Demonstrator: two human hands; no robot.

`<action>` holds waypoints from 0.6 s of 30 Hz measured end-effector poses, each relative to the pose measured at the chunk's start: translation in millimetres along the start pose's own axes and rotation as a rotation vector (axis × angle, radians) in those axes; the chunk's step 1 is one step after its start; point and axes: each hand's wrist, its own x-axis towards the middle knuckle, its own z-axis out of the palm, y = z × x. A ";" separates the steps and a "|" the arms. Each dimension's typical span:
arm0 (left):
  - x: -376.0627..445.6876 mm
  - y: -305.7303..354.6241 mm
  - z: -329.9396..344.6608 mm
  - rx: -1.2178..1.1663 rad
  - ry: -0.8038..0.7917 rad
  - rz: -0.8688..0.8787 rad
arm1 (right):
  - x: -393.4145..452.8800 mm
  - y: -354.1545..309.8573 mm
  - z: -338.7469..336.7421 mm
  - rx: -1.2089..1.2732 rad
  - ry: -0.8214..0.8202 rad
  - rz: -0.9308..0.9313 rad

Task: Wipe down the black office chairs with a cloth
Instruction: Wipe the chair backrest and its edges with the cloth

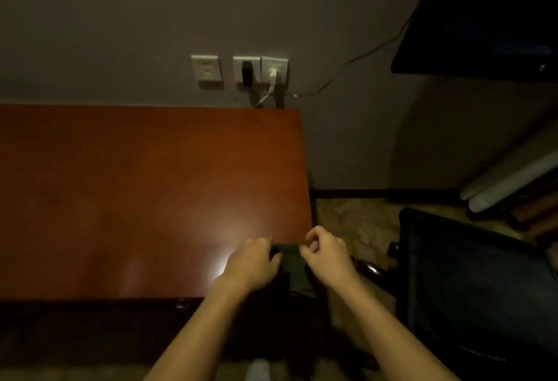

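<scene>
I held the dark cloth between my two hands, low in the middle of the frame, at the worktop edge. My left hand and right hand both had fingers curled, pinching its top corners. The cloth hung long-ways down. The black office chair stood at lower right, nearer my right hand.

Both forearms are bare to the frame edge, hands ungloved, no jewellery.

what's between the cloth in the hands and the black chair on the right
Nothing visible. Both hands, left and right, hold the dark cloth over the wooden desk's right front corner. The black chair stands beside the desk to the right, with only open floor between.
</scene>
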 end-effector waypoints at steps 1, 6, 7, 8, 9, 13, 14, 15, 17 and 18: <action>4.7 -1.0 5.3 0.012 0.007 -0.023 | 3.3 3.4 6.9 -0.013 -0.020 0.026; 27.1 -8.1 38.9 -0.113 0.077 -0.130 | 17.5 24.7 41.0 -0.011 -0.031 0.186; 31.7 -9.4 44.4 -0.120 0.100 -0.142 | 19.9 27.7 45.6 -0.023 -0.009 0.197; 34.6 -9.9 47.7 -0.103 0.123 -0.152 | 20.3 28.2 48.3 -0.048 0.008 0.198; 36.5 -10.4 50.9 -0.089 0.132 -0.163 | 19.8 28.8 51.0 -0.064 0.028 0.202; 40.5 -11.1 56.7 -0.093 0.169 -0.151 | 16.5 28.5 54.9 -0.092 0.062 0.210; 41.2 -12.9 57.5 -0.109 0.172 -0.150 | 16.5 28.9 55.1 -0.094 0.060 0.214; 42.1 -15.0 58.6 -0.128 0.182 -0.143 | 16.5 29.2 55.1 -0.091 0.058 0.220; 42.7 -19.7 60.4 -0.190 0.196 -0.120 | 14.9 29.3 54.2 -0.068 0.061 0.232; 43.0 -21.9 61.2 -0.233 0.194 -0.111 | 13.6 29.3 53.6 -0.054 0.073 0.233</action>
